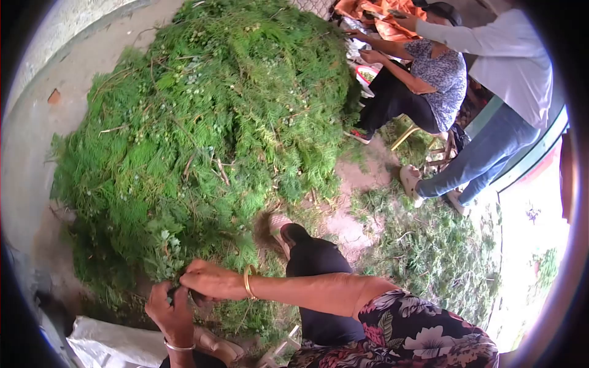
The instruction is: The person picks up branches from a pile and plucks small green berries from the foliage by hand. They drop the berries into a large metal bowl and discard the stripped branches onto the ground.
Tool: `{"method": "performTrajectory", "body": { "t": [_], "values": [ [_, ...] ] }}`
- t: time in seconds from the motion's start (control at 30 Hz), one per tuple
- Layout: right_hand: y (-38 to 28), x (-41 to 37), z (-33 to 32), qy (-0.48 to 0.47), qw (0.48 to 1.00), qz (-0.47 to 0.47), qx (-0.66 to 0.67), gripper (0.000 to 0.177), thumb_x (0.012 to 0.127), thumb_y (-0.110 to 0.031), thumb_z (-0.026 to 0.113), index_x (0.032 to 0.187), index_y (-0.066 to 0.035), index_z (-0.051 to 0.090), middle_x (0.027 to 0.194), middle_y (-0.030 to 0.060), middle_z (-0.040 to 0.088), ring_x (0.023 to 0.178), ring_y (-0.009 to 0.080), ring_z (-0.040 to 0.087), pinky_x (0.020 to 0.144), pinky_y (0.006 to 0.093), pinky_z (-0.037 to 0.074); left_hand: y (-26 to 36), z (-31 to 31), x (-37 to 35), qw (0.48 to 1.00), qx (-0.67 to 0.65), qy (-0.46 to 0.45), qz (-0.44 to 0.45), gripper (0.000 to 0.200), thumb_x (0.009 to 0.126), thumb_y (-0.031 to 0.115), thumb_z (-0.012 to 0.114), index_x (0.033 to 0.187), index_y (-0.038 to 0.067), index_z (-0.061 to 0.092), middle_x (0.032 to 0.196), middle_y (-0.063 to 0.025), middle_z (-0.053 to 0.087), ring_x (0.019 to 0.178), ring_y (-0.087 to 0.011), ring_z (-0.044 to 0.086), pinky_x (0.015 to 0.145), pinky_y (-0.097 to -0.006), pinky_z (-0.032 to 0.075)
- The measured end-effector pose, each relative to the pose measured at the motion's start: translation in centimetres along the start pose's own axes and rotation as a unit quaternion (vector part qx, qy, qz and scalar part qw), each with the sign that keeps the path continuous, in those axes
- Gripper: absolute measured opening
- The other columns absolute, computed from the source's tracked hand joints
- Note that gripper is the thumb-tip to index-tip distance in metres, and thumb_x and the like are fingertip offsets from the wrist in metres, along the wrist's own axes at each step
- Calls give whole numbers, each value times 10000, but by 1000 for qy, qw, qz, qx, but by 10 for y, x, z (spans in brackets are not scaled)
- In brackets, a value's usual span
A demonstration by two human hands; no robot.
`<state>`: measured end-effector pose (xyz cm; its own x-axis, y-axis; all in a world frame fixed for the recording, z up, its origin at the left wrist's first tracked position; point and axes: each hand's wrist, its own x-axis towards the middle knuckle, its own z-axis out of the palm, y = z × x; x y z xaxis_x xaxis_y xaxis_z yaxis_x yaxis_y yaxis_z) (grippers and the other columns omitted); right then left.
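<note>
My left hand, with a silver bangle at the wrist, is closed in a pinch. My right hand, wearing a gold bangle, has its fingers bent in against the left fingertips. Between them is a green sprig with pale blue-green cones, its upper end sticking out past the fingers toward the pile. The exact grip points are partly hidden by the fingers. Just beyond both hands lies a large heap of green conifer branches, with small pale cones and brown twigs among the foliage.
A white sack lies at the lower left. One person sits on a stool across the heap; another stands behind. A white basin and orange cloth are near them. Loose greenery covers ground at right.
</note>
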<state>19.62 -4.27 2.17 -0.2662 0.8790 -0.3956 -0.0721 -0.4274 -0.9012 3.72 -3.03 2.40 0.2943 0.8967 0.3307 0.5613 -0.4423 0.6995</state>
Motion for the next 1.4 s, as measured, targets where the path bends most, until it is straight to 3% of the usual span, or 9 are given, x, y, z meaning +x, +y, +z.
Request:
{"method": "performTrajectory", "body": {
  "t": [0.2, 0.23, 0.27, 0.33, 0.43, 0.57, 0.77, 1.07, 1.4],
  "values": [
    [25, 6, -8, 62, 955, -253, -139, 418, 943, -353, 438, 746, -19, 592, 608, 96, 518, 491, 154, 497, 496, 307, 450, 12, -17, 5, 999, 20, -41, 7, 90, 708, -10, 598, 796, 6, 590, 809, -134, 590, 803, -239, 535, 649, -337, 429],
    [11, 3, -14, 32, 966, -209, -149, 448, 945, -370, 448, 727, -5, 590, 591, 95, 525, 460, 156, 498, 472, 274, 447, -1, -18, 12, 957, 107, 33, 268, 82, 757, 1, 568, 837, -9, 587, 819, -128, 596, 715, -219, 550, 586, -308, 433],
    [-15, -9, -12, 27, 996, -65, -47, 448, 941, -358, 470, 684, -6, 572, 577, 79, 539, 448, 139, 486, 454, 260, 429, 2, -25, 11, 991, -96, -96, 16, 99, 806, 51, 562, 876, -17, 574, 838, -142, 599, 580, -167, 516, 485, -265, 405],
    [-19, -8, -13, 28, 999, -21, 12, 436, 924, -309, 520, 591, -27, 528, 507, 53, 536, 426, 97, 469, 412, 255, 382, 3, -31, 14, 761, -589, -74, -264, 124, 829, 91, 556, 884, -20, 566, 839, -153, 590, 489, -112, 447, 413, -222, 349],
    [-16, -6, -11, 45, 988, -116, -88, 385, 919, -229, 523, 599, -14, 536, 524, 57, 555, 436, 85, 455, 412, 256, 356, 1, -35, 20, 670, -686, -51, -278, 137, 795, 76, 553, 860, -44, 562, 758, -173, 581, 476, -136, 436, 440, -237, 355],
    [-16, -4, -7, 29, 995, -81, -47, 354, 913, -184, 506, 612, -1, 542, 539, 63, 571, 446, 85, 458, 417, 260, 356, 10, -28, 18, 701, -656, -32, -277, 119, 798, 55, 586, 855, -49, 583, 709, -130, 584, 500, -110, 464, 448, -226, 363],
    [-14, -1, 0, 29, 986, -94, -136, 277, 896, -117, 491, 666, 34, 527, 561, 88, 580, 499, 117, 535, 451, 307, 410, 9, -9, 10, 978, -184, 78, -67, 103, 790, -28, 643, 893, -28, 646, 705, -18, 615, 603, -39, 511, 524, -180, 405],
    [5, 1, 6, 147, 892, -221, -366, 163, 827, -49, 547, 714, 25, 457, 659, 267, 553, 631, 481, 524, 555, 478, 434, 14, -17, 18, 982, -134, 122, -45, 78, 789, 26, 690, 843, -19, 656, 692, -37, 630, 618, -59, 535, 560, -210, 436],
    [15, 9, 1, 192, 886, -236, -349, 146, 787, -18, 560, 695, 26, 455, 676, 261, 554, 630, 472, 526, 550, 469, 436, 5, -2, 8, 977, -172, 3, -129, 174, 769, 139, 712, 804, -14, 636, 628, -69, 607, 528, -131, 546, 481, -277, 415]
  ]
}}
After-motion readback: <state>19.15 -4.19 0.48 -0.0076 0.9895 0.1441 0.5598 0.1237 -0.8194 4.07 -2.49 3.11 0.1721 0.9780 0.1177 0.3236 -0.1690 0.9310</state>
